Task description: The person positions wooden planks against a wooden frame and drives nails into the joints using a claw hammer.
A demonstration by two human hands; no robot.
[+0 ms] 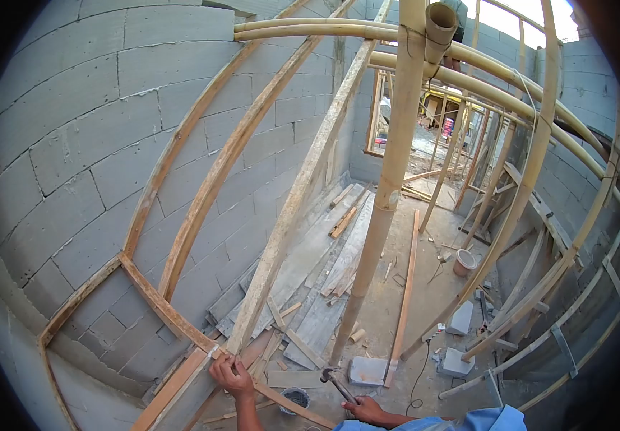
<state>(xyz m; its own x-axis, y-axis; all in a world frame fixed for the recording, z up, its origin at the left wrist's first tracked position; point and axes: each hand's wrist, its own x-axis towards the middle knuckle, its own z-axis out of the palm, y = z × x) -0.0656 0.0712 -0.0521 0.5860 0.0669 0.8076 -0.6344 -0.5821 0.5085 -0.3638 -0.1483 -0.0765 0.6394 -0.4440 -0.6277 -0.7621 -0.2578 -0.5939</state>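
Observation:
My left hand (231, 373) is at the lower end of a pale wooden post (281, 251), where it meets a brown wooden beam (153, 293). Its fingers are curled and pressed together against the joint; whatever they pinch there is too small to make out. Farther right, my right hand (369, 411) is closed around the handle of a hammer (340, 386). The hammer's head points up and left, apart from the wood. A plank (173, 391) runs below the joint, beside my left hand.
A grey block wall (109, 136) rises on the left. Bamboo poles (389, 172) stand and cross ahead. Below lie loose boards (317, 287), a long plank (405, 302), white blocks (369, 371), a bucket (464, 263) and a dark-filled container (295, 399). Someone's clothing shows behind the upper bamboo.

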